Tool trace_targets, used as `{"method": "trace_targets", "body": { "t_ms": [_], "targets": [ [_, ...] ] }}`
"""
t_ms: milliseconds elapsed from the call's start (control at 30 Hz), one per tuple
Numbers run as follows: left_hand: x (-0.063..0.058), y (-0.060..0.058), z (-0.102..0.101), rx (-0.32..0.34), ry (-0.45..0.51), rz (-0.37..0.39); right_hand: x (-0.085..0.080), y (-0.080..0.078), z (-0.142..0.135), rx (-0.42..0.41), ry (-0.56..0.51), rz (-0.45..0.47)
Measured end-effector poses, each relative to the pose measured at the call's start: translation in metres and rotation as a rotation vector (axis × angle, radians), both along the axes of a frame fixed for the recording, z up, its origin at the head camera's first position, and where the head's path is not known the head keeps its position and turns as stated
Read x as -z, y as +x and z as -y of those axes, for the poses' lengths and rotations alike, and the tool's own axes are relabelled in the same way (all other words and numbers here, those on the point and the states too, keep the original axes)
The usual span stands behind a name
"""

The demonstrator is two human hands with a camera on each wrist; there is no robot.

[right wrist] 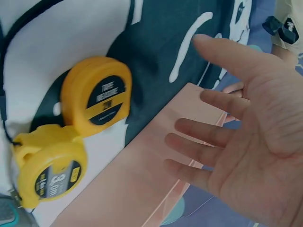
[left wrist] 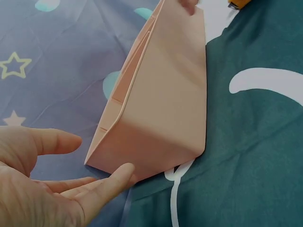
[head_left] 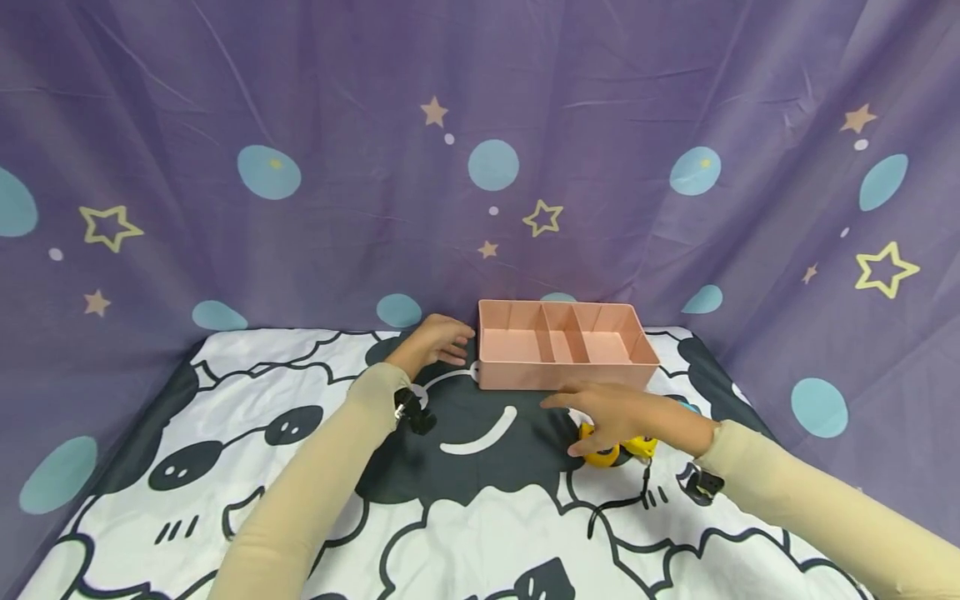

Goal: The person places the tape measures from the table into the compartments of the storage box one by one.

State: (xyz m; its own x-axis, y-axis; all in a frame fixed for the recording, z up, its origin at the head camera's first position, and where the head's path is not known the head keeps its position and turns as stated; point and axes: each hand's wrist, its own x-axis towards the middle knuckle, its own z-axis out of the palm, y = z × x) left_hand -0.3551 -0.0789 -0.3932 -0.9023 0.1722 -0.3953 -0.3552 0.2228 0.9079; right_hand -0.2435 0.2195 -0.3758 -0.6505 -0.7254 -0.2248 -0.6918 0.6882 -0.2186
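A pink divided box (head_left: 551, 377) stands at the back of the cloth-covered table, its compartments facing up. My left hand (head_left: 442, 340) is at the box's left end with fingers spread; in the left wrist view its fingertips are close to the end wall, and I cannot tell if they touch. In front of the box, my right hand (head_left: 607, 408) reaches over with fingers extended, holding nothing. Beneath and beside it lie two tape measures: an orange-yellow one (right wrist: 97, 97) and a brighter yellow one (right wrist: 52, 165) with a black wrist strap. The right hand partly hides both in the head view.
A grey and teal object (right wrist: 7, 213) lies beside the yellow tape measure, mostly cut off in the right wrist view. A purple curtain (head_left: 360, 208) with stars and dots hangs right behind the box. The black-and-white patterned cloth (head_left: 465, 542) covers the table.
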Motion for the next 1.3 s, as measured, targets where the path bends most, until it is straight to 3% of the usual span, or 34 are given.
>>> {"method": "trace_targets", "body": {
  "t_ms": [300, 533, 767, 1000, 1300],
  "targets": [
    [0.01, -0.003, -0.02, -0.022, 0.005, 0.024, 0.01, -0.002, -0.009, 0.102, 0.117, 0.156],
    [0.008, -0.003, -0.033, -0.064, -0.062, 0.007, 0.014, -0.002, -0.011, 0.1, 0.16, 0.178],
    [0.011, -0.012, -0.038, -0.113, -0.138, -0.048, 0.017, -0.003, -0.012, 0.104, 0.166, 0.197],
    [0.009, -0.016, -0.038, -0.163, -0.13, -0.066, 0.019, -0.005, -0.01, 0.104, 0.161, 0.187],
    [0.009, -0.016, -0.036, -0.175, -0.103, -0.08, 0.024, -0.006, -0.011, 0.111, 0.145, 0.188]
  ]
}}
